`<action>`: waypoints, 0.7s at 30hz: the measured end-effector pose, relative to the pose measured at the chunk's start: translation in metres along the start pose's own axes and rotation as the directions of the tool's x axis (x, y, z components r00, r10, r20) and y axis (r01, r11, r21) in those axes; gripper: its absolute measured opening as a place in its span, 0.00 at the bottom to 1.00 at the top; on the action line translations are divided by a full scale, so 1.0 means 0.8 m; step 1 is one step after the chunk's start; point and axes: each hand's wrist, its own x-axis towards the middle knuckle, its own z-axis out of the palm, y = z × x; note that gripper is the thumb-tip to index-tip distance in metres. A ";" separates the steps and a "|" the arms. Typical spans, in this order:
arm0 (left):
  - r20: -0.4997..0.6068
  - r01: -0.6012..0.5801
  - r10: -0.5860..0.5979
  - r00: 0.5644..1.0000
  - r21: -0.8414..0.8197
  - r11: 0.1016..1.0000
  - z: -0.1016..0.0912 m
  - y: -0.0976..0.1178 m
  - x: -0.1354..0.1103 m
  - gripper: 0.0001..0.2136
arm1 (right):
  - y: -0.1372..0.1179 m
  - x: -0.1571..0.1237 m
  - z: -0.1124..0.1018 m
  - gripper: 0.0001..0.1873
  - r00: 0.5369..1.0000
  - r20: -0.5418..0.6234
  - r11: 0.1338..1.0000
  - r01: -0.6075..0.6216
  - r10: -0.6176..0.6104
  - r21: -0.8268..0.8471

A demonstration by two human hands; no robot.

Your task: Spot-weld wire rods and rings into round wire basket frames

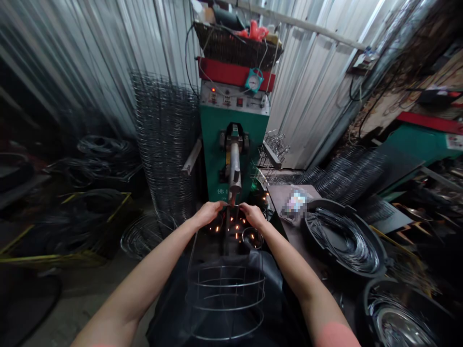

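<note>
Ahead of me stands a green spot welding machine (235, 125), its metal arm and electrode tip pointing down between my hands. My left hand (210, 213) pinches the left side of a wire frame at the tip. On the other side my right hand (253, 215) grips the same frame with closed fingers. The round wire basket frame (227, 308) hangs from there toward my lap, over a dark apron (170, 308). Orange sparks (237, 226) fly below the electrode.
A tall stack of wire frames (162, 144) stands left of the machine. Black round tubs (343, 236) hold wire rings at right, beside a small table (277, 197). Yellow-edged crate (72, 260) sits at far left. Another green machine (415, 149) stands at far right.
</note>
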 end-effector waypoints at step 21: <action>0.053 0.035 -0.033 0.998 -0.033 0.999 -0.005 -0.001 0.002 0.18 | 0.005 0.000 0.007 0.10 0.999 -0.039 0.991 0.010 -0.004 0.134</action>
